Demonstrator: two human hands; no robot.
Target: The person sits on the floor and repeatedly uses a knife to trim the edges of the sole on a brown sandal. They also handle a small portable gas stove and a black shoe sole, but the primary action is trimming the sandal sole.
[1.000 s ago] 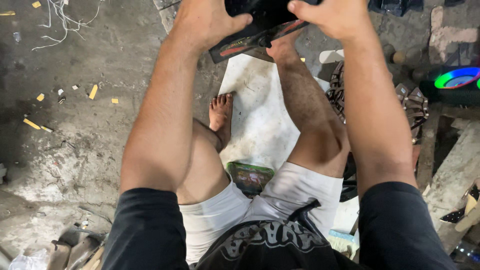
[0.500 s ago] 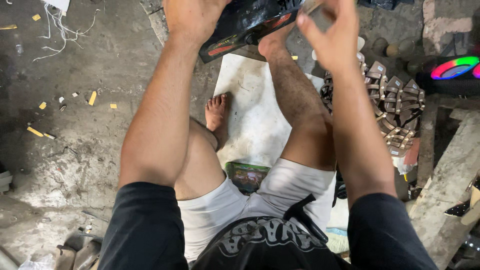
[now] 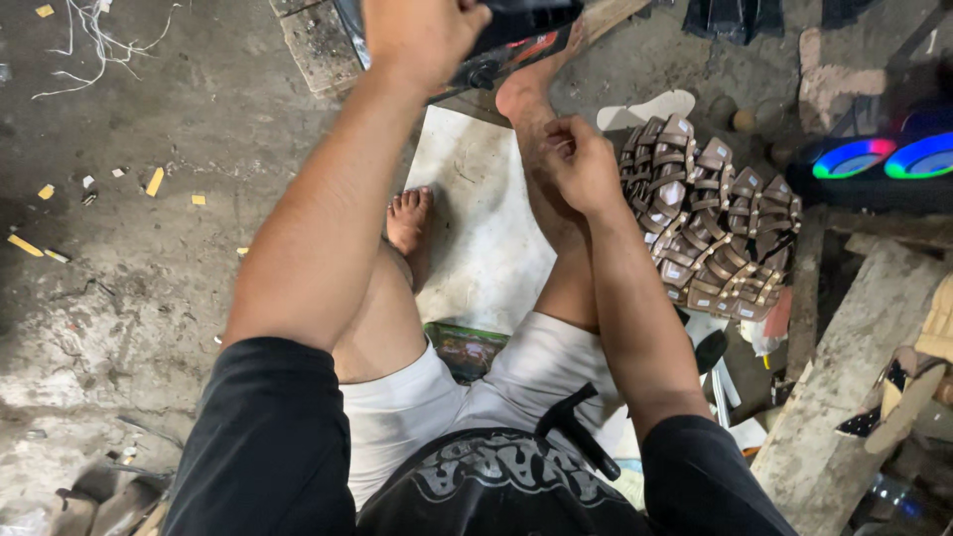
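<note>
Head view: the left hand (image 3: 422, 40) is clamped around a dark sandal sole (image 3: 516, 35) at the far top edge, pressed against the raised foot, while the right hand (image 3: 581, 164) sits loosely curled with fingertips pinched at the ankle, holding nothing I can make out. The sole looks light, flat and bendy, probably easiest gripped along its edge. Most of it is cut off by the frame, and the pile of brown straps (image 3: 710, 213) on the right is a jumble.

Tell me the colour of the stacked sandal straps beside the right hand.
Brown with paler tan bands, seen in the head view: the sandal straps are heaped just past the right hand.
</note>
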